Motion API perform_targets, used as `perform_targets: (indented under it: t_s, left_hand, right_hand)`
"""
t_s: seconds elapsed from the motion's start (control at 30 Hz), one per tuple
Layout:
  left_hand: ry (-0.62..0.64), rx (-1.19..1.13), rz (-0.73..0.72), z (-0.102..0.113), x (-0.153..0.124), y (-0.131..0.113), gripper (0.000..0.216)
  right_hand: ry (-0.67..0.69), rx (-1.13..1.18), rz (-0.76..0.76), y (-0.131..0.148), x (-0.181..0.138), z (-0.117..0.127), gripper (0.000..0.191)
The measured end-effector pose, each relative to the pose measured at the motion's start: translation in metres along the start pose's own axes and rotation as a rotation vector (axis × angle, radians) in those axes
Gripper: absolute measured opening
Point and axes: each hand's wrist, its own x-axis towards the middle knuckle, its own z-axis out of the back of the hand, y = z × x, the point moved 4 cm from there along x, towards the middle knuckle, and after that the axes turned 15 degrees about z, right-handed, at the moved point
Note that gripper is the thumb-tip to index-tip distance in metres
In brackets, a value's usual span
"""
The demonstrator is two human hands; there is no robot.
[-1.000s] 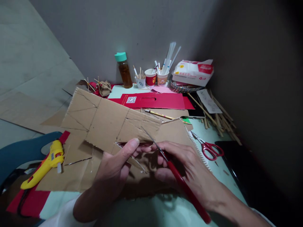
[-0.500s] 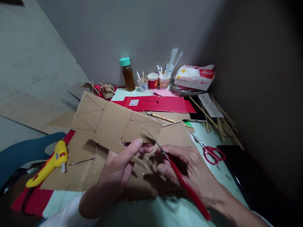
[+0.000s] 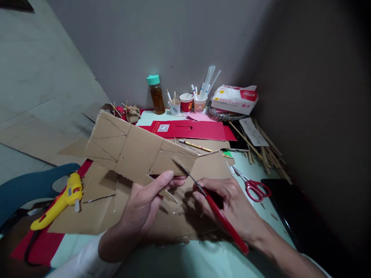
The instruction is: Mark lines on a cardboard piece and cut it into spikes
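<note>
My left hand (image 3: 150,197) grips a piece of cardboard (image 3: 139,148) by its lower edge, thumb on top and fingers underneath. Pen lines cross the cardboard, and a narrow strip hangs partly cut from its lower edge beside my thumb. My right hand (image 3: 228,204) is closed around scissors (image 3: 216,210) with long red handles. Their thin blades reach over the cardboard's right end, above my left fingertips. How far the blades are apart is hard to tell. Beneath both hands lies a larger cardboard sheet (image 3: 95,216).
A yellow glue gun (image 3: 68,199) lies left. Smaller red scissors (image 3: 256,189) and a black flat object (image 3: 286,208) are right. Behind stand a bottle (image 3: 156,96), paper cups (image 3: 186,103) and a tissue pack (image 3: 234,99). A red card (image 3: 199,130), a pencil (image 3: 197,145) and sticks (image 3: 269,158) lie nearer.
The scissors' blades have shifted slightly left over the cardboard, and my right hand has moved a little left. My left hand keeps hold of the cardboard. The view has tilted slightly.
</note>
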Motion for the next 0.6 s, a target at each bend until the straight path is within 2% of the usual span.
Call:
perform_targets:
  t_s: [0.1, 0.23, 0.43, 0.6]
  left_hand:
    - [-0.034, -0.122, -0.027, 0.001, 0.001, -0.006, 0.020]
    - [-0.166, -0.261, -0.141, 0.007, -0.001, -0.017, 0.023]
    - [-0.206, -0.215, -0.087, 0.009, -0.004, -0.018, 0.033]
    - [-0.191, -0.171, -0.152, 0.008, -0.005, -0.020, 0.037]
  right_hand:
    - [-0.003, 0.007, 0.004, 0.000, 0.000, -0.001, 0.028]
    - [0.006, 0.025, -0.006, 0.001, 0.000, -0.001, 0.029]
    - [0.059, 0.101, -0.088, -0.002, -0.002, -0.002, 0.031]
    - [0.089, 0.143, -0.130, -0.002, 0.000, -0.001, 0.029]
